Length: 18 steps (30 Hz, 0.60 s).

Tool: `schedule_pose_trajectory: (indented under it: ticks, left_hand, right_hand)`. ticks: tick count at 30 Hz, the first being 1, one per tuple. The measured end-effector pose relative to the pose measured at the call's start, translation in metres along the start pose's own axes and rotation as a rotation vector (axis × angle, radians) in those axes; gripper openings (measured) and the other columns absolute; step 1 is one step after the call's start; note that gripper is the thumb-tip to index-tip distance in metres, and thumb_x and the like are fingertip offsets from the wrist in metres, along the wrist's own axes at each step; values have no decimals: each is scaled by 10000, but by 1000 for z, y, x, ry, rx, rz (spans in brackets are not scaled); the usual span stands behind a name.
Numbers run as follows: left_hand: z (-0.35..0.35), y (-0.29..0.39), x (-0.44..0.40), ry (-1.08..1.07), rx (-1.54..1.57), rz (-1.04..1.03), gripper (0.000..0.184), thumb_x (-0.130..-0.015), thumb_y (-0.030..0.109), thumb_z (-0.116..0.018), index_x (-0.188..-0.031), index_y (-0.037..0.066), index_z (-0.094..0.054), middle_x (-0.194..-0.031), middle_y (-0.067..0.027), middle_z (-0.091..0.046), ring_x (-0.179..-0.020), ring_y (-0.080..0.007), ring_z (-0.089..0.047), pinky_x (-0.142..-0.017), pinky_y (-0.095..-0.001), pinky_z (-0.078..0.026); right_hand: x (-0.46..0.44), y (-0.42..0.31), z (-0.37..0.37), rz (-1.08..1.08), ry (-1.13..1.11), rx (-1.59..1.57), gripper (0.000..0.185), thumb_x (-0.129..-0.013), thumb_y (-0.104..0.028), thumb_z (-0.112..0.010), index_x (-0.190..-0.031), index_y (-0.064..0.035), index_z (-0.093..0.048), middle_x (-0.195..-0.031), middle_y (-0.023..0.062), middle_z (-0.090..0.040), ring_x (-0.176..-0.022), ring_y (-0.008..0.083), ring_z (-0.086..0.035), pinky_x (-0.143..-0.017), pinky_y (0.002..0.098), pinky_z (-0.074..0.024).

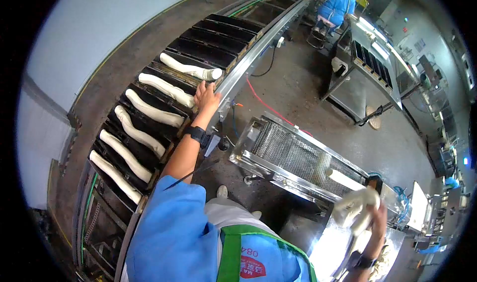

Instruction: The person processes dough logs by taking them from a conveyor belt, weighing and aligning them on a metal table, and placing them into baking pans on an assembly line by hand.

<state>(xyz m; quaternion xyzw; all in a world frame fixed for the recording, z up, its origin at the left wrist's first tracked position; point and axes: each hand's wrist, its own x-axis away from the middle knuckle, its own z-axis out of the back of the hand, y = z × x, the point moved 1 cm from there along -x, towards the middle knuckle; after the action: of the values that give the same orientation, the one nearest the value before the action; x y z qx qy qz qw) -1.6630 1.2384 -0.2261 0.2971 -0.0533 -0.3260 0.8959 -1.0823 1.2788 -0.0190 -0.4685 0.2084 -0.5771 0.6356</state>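
My left hand (pixel 206 99) reaches over the near edge of the pan line, fingers stretched and apart. Its fingertips are at the end of a long pale dough strip (pixel 166 89) lying in a black pan; whether they press on it is hard to tell. Another dough strip (pixel 191 68) lies just beyond, and several more lie in pans on the nearer side. At the lower right, my right hand (pixel 378 216) is closed around a limp piece of dough (pixel 355 205), smeared by motion, above a shiny metal surface (pixel 328 247).
Black pans (pixel 208 48) without dough continue up the curved conveyor (pixel 238 73). A mesh belt machine (pixel 283 145) stands to my right, with a dough piece (pixel 343 178) at its end. Farther off, a person in blue (pixel 338 4) sits near a steel table (pixel 360 93) bearing black pans.
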Motion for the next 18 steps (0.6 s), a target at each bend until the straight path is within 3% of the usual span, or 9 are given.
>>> schedule_pose_trajectory:
  ticks: [1, 4, 7, 9, 11, 13, 15, 18]
  left_hand:
    - [5, -1, -2, 52, -33, -20, 438, -706, 241, -520, -1123, 136, -438, -1278, -105, -265, -1205, -292, -167, -945, -461, -165]
    - [12, -14, -17, 121, -92, -13, 375, -725, 224, -495, -1085, 119, -479, -1224, -93, -362, -1181, -284, -217, -935, -464, -154]
    - [15, -34, -31, 215, -137, -51, 315, -743, 199, -475, -1045, 118, -514, -1149, -81, -445, -1143, -289, -275, -921, -468, -162]
    - [28, -39, -41, 169, -120, -5, 302, -752, 185, -465, -1043, 122, -514, -1124, -71, -458, -1129, -289, -291, -919, -468, -165]
    - [20, -58, -54, 182, -73, -62, 289, -760, 180, -457, -1036, 121, -517, -1092, -62, -474, -1116, -288, -307, -917, -471, -168]
    - [41, -39, -46, 158, -158, 21, 287, -761, 192, -463, -1033, 119, -519, -1084, -62, -482, -1114, -289, -310, -915, -474, -171]
    - [37, -44, -51, 163, -181, 20, 285, -760, 198, -471, -1029, 119, -521, -1082, -66, -486, -1115, -287, -312, -916, -480, -169]
    - [29, -50, -62, 169, -246, 2, 291, -752, 205, -485, -1029, 129, -525, -1075, -74, -497, -1110, -287, -320, -914, -497, -174]
  right_hand:
    - [-16, -53, -23, 96, -33, -40, 468, -666, -314, -573, -979, 26, -504, -839, 52, -537, -739, 119, -506, -620, 231, -408]
    - [-68, -134, -58, 157, -102, -94, 469, -640, -254, -567, -1000, 38, -497, -855, 85, -549, -751, 144, -517, -626, 243, -421]
    - [-98, -235, -142, 410, -136, -101, 430, -663, -246, -559, -991, 26, -506, -843, 75, -546, -735, 127, -512, -628, 223, -409]
    - [-130, -280, -195, 502, -235, -148, 397, -673, -246, -553, -966, 21, -522, -833, 68, -547, -715, 119, -508, -620, 229, -405]
    - [-169, -316, -238, 706, -429, 33, 403, -671, -252, -567, -966, 19, -526, -832, 64, -550, -707, 123, -514, -616, 237, -412]
    - [-215, -337, -286, 663, -630, 165, 509, -699, -317, -589, -1062, 23, -482, -986, 91, -484, -852, 161, -484, -748, 247, -383]
    - [-257, -347, -340, 821, -614, 458, 523, -688, -361, -609, -1068, -21, -492, -968, 97, -467, -852, 182, -478, -760, 268, -384]
    - [-323, -306, -399, 959, -414, 254, 494, -685, -378, -606, -1051, -61, -509, -1038, 149, -445, -953, 229, -461, -799, 310, -388]
